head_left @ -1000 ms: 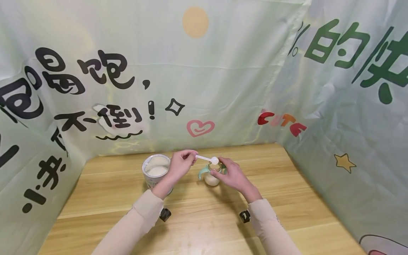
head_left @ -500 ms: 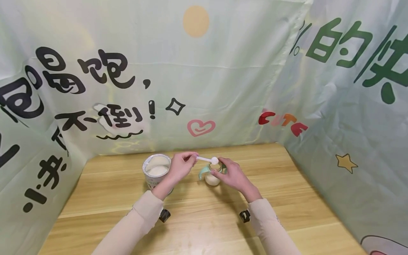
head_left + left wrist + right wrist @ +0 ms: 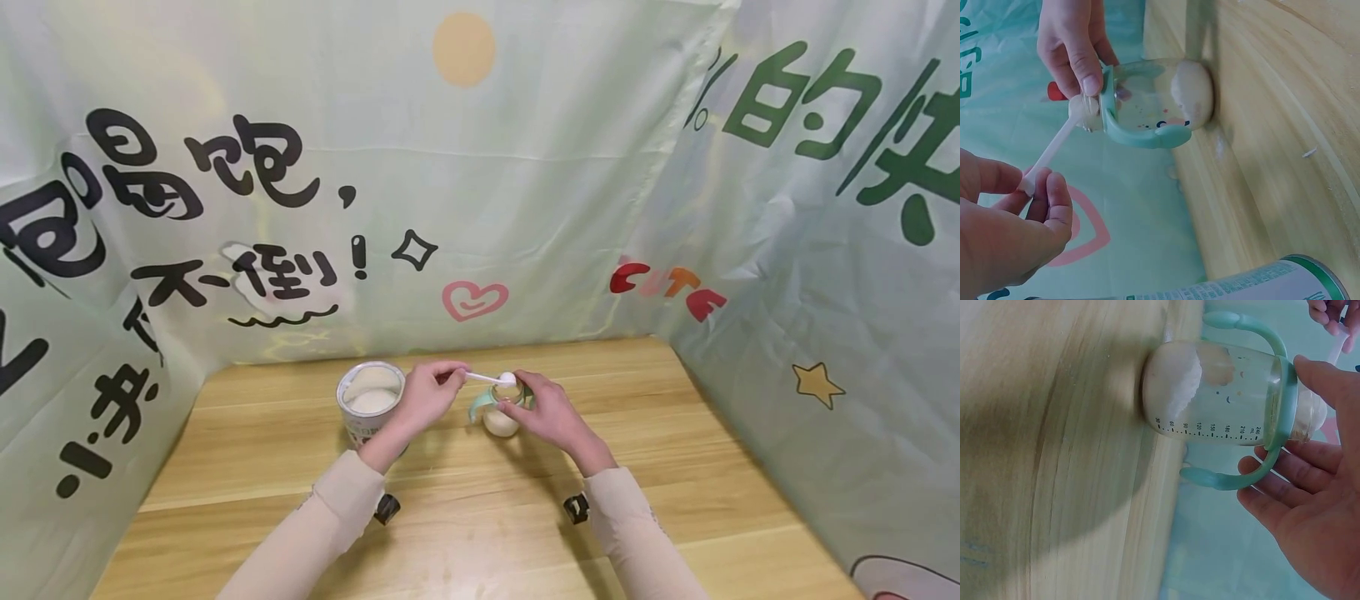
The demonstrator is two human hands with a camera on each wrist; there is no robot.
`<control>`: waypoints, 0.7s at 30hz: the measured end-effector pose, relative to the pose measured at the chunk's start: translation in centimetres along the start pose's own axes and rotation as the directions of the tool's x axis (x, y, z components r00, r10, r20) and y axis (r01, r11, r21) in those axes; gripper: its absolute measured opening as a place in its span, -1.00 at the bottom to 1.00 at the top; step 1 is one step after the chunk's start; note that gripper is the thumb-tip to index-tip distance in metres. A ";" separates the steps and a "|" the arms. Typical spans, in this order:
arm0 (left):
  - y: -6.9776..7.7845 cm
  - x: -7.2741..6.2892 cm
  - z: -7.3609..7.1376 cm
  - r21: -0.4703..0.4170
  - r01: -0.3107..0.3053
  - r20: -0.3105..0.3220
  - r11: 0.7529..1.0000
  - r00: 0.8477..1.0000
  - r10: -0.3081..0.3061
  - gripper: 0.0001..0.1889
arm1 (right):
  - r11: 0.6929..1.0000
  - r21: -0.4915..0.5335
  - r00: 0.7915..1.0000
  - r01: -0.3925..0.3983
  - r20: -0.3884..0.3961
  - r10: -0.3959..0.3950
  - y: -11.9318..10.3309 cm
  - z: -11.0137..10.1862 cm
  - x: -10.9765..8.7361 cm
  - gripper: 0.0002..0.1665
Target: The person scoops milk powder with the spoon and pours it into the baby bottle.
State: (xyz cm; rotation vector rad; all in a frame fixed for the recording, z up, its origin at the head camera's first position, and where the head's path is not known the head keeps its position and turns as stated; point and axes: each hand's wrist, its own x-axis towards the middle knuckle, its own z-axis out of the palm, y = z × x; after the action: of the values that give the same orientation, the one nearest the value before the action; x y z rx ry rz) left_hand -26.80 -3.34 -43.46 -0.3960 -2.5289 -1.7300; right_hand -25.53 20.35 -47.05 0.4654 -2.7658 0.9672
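Between the thumb and fingers of my left hand (image 3: 427, 396) is the handle of a white scoop (image 3: 487, 378). The scoop's bowl sits right at the mouth of a clear baby bottle (image 3: 500, 423) with green handles. White powder (image 3: 1172, 378) lies in the bottom of the bottle, which stands upright on the table. My right hand (image 3: 551, 410) holds the bottle around its neck, thumb on the near side and fingers behind the green collar (image 3: 1285, 403). An uncovered tin (image 3: 358, 425) of milk powder stands to the left, partly behind my left forearm.
The wooden table (image 3: 480, 517) meets a printed cloth backdrop (image 3: 525, 208) at the back and on both sides. A small white speck (image 3: 1309, 152) lies on the wood. Black wrist devices (image 3: 576, 508) hang beneath both cuffs.
My left hand has lowered slightly, and the scoop's handle lies more level, its bowl still at the bottle's mouth. The right hand and the bottle have stayed in place.
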 end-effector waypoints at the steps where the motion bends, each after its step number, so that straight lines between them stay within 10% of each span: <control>1: 0.0 0.0 0.0 0.006 -0.013 0.002 1.000 1.000 0.013 -0.80 | 1.000 -0.001 1.000 0.004 -0.001 -0.004 0.0 0.0 0.0 -0.35; 21: -0.2 -0.4 0.1 0.047 -0.076 0.006 0.996 0.997 0.076 -0.78 | 1.000 0.004 1.000 -0.012 0.003 0.012 -0.3 -0.1 -0.1 -0.29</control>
State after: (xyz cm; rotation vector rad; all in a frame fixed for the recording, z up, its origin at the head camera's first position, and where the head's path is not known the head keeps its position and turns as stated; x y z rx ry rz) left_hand -26.47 -3.38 -43.70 -0.4873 -2.5172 -1.6416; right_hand -25.36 20.23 -46.85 0.4521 -2.7730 0.9750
